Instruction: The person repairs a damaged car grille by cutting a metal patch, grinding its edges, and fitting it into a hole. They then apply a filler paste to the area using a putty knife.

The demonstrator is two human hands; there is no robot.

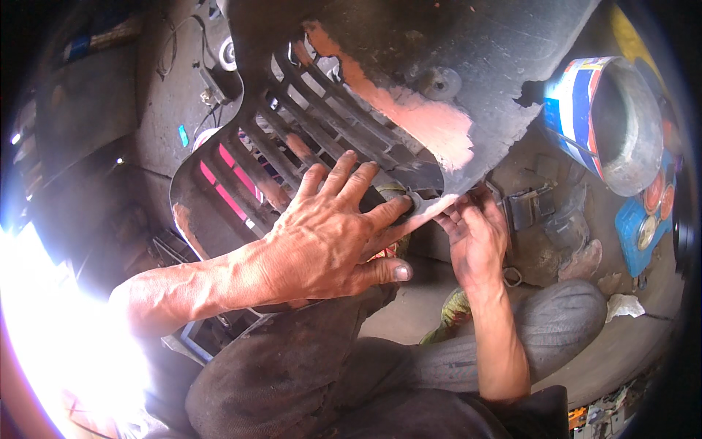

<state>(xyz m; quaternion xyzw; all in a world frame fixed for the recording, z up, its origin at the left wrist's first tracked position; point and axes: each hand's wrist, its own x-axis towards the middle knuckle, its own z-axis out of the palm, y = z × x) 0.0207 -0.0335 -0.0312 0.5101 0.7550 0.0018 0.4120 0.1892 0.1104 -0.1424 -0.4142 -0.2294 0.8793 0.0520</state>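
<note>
A dark plastic vehicle panel (512, 44) with a slatted grille section leans over my lap. Its right edge is jagged and broken. Salmon-pink filler (409, 110) covers a band beside the slats, and smaller patches mark some of the slats. My left hand (322, 219) lies across the slats with its fingers spread, its thumb pointing right below the panel's lower edge. At the narrow lower corner of the panel, my right hand (479, 238) curls its fingers up against the edge and grips it. The right fingertips are partly hidden behind that edge.
An open metal can (621, 124) with a blue, white and red side stands at the right. Beyond it sits a blue object (638, 223) with round parts. Dark broken pieces (530, 205) lie on the floor near my bent knee (563, 314). Strong light glares at the left.
</note>
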